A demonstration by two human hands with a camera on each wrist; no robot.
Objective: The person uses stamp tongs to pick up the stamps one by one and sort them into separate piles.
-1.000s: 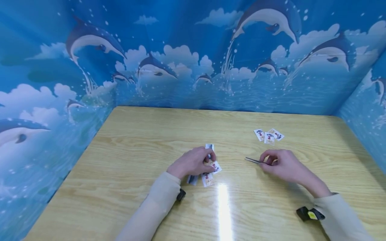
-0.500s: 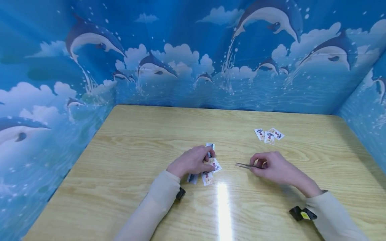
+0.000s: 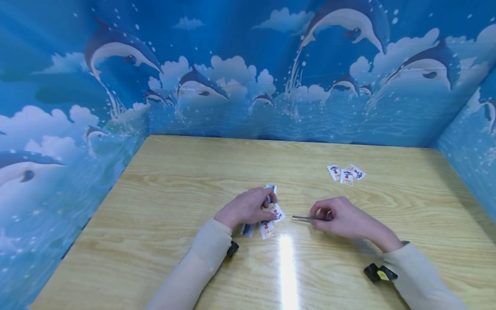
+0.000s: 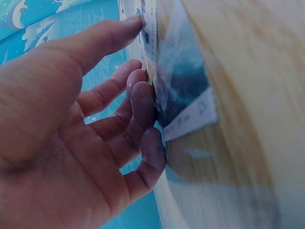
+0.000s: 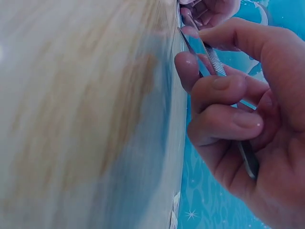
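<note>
My left hand (image 3: 246, 209) rests over a cluster of small flat printed sachets (image 3: 267, 231). Its thumb and loosely bent fingertips touch them, and it partly hides the pile. In the left wrist view, a sachet (image 4: 183, 81) with a dark blue panel and pale edge lies beside the fingers. With thumb and fingers, my right hand (image 3: 342, 217) holds metal tweezers (image 3: 301, 218) whose tips point left, a little short of the sachets. The right wrist view shows the tweezers (image 5: 214, 62) with ridged grips, tips apart and nothing between them.
Three similar sachets (image 3: 346, 177) lie together toward the back right of the wooden table (image 3: 186, 172). A blue dolphin-print curtain (image 3: 232, 107) stands along the back and sides. A bright light reflection runs down the table's front middle.
My right hand has moved left with the tweezers, bringing their tips close to the sachets under my left hand. The left hand has stayed in place.
</note>
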